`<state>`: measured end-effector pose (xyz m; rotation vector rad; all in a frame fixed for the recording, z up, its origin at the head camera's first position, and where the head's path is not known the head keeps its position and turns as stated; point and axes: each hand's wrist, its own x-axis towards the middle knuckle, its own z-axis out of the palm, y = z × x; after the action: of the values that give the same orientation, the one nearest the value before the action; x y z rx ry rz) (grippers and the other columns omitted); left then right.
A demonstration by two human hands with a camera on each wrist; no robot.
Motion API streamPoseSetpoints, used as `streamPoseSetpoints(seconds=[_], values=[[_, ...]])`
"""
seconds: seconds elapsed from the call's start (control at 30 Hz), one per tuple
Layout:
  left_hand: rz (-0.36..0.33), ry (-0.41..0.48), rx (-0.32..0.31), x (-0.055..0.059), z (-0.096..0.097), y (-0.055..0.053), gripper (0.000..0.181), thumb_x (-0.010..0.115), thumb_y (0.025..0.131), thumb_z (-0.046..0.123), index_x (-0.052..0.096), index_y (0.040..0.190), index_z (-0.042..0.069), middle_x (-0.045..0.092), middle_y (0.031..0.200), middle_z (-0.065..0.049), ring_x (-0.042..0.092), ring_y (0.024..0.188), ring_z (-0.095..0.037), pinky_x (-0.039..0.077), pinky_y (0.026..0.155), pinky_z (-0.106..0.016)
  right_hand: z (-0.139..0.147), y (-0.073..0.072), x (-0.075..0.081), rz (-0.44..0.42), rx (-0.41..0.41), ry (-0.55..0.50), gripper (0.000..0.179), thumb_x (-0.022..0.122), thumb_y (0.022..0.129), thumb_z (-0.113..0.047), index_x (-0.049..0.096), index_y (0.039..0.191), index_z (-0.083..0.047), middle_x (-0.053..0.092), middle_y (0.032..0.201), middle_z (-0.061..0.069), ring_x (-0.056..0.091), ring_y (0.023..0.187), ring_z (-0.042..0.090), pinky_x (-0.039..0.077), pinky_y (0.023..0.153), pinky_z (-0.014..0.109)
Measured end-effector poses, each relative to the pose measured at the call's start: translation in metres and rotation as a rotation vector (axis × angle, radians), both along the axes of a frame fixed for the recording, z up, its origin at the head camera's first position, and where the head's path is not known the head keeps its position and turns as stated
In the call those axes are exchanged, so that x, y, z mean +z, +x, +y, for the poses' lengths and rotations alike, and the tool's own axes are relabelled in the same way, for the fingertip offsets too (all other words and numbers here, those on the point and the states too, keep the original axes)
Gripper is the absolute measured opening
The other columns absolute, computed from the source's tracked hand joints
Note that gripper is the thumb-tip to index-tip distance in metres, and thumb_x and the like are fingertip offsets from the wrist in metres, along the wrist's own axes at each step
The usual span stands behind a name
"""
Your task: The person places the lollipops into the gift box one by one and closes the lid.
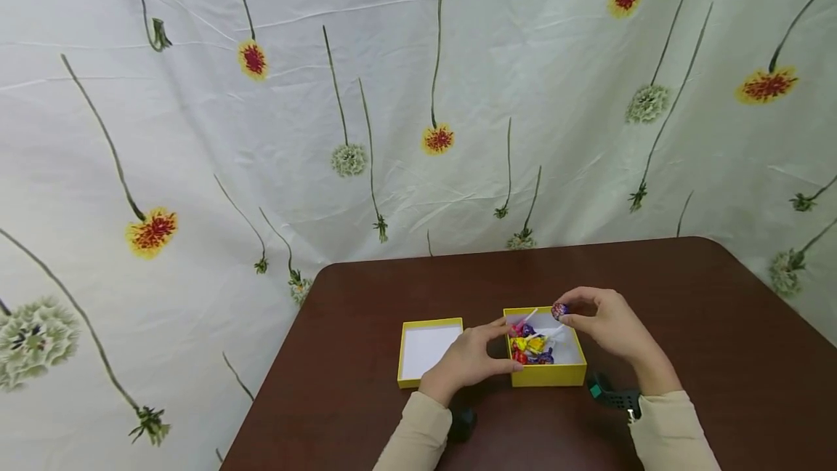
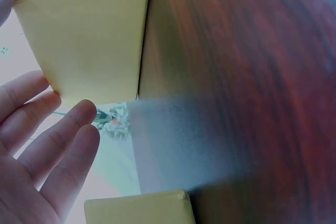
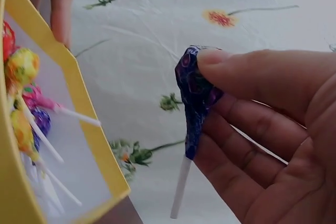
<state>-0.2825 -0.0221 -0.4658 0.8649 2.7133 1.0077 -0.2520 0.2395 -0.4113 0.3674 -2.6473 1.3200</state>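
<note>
A lollipop in a dark purple-blue wrapper (image 3: pixel 194 98) with a white stick is pinched between the thumb and fingers of my right hand (image 1: pixel 611 325), over the right part of an open yellow box (image 1: pixel 549 376). Inside lie several more lollipops (image 1: pixel 532 344) in red, yellow, pink and purple wrappers, heaped toward the left side. My left hand (image 1: pixel 467 360) holds the box at its left side, thumb at the near corner and a fingertip at the far one. In the left wrist view its other fingers (image 2: pixel 63 140) stand spread, off the box wall.
The yellow-edged box lid (image 1: pixel 400 355), white inside, lies on the dark brown table (image 1: pixel 340 413) left of the box. A dark strap with a teal piece (image 1: pixel 611 395) is at the right wrist. Behind the table hangs a white flowered cloth (image 1: pixel 392 93).
</note>
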Motion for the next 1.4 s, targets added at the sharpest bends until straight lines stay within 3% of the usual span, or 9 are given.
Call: streamPoseSetpoints(seconds=[0.27, 0.57, 0.73, 0.97, 1.2, 1.4], values=[[0.005, -0.008, 0.004, 0.0, 0.0, 0.0, 0.073, 0.077, 0.086, 0.048, 0.054, 0.147, 0.016, 0.046, 0.156, 0.0, 0.049, 0.14, -0.025, 0.046, 0.112, -0.043, -0.018, -0.008, -0.013, -0.056, 0.127, 0.027, 0.017, 0.074, 0.088, -0.004, 0.074, 0.104, -0.007, 0.072, 0.105, 0.01, 0.067, 0.094, 0.022, 0.06, 0.086, 0.044], [0.015, 0.013, -0.011, -0.002, 0.002, -0.001, 0.07, 0.076, 0.086, 0.048, 0.056, 0.145, 0.014, 0.046, 0.156, -0.001, 0.05, 0.139, -0.025, 0.046, 0.111, -0.042, -0.025, -0.015, -0.026, -0.088, 0.252, 0.078, 0.014, 0.076, 0.086, -0.003, 0.074, 0.099, -0.006, 0.071, 0.098, 0.005, 0.064, 0.086, 0.017, 0.061, 0.078, 0.031], [0.017, 0.015, -0.014, -0.001, 0.001, -0.002, 0.07, 0.077, 0.087, 0.046, 0.055, 0.146, 0.015, 0.044, 0.157, 0.0, 0.05, 0.14, -0.025, 0.046, 0.111, -0.042, -0.028, -0.015, -0.027, -0.082, 0.255, 0.128, 0.013, 0.077, 0.084, -0.002, 0.074, 0.097, -0.007, 0.071, 0.095, 0.002, 0.065, 0.087, 0.016, 0.061, 0.079, 0.037], [0.017, 0.011, -0.016, -0.003, 0.002, -0.002, 0.071, 0.076, 0.087, 0.047, 0.054, 0.146, 0.015, 0.044, 0.157, 0.0, 0.049, 0.14, -0.024, 0.046, 0.111, -0.041, -0.032, -0.016, -0.033, -0.09, 0.25, 0.162, 0.014, 0.078, 0.083, -0.001, 0.075, 0.095, -0.008, 0.071, 0.093, 0.002, 0.059, 0.079, 0.013, 0.055, 0.068, 0.022], [0.04, 0.007, -0.024, -0.002, 0.002, -0.004, 0.071, 0.076, 0.087, 0.048, 0.055, 0.146, 0.014, 0.045, 0.156, -0.001, 0.05, 0.139, -0.024, 0.047, 0.111, -0.04, -0.038, -0.017, -0.034, -0.129, 0.19, 0.196, 0.014, 0.078, 0.082, 0.002, 0.076, 0.093, -0.006, 0.071, 0.09, 0.002, 0.058, 0.08, 0.015, 0.058, 0.07, 0.029], [0.04, 0.005, -0.023, -0.004, 0.001, -0.002, 0.071, 0.076, 0.087, 0.046, 0.055, 0.146, 0.014, 0.045, 0.156, -0.001, 0.05, 0.139, -0.024, 0.046, 0.111, -0.041, -0.042, -0.016, -0.038, -0.126, 0.207, 0.206, 0.013, 0.077, 0.081, 0.004, 0.076, 0.091, -0.005, 0.072, 0.089, 0.003, 0.056, 0.076, 0.014, 0.057, 0.066, 0.026]])
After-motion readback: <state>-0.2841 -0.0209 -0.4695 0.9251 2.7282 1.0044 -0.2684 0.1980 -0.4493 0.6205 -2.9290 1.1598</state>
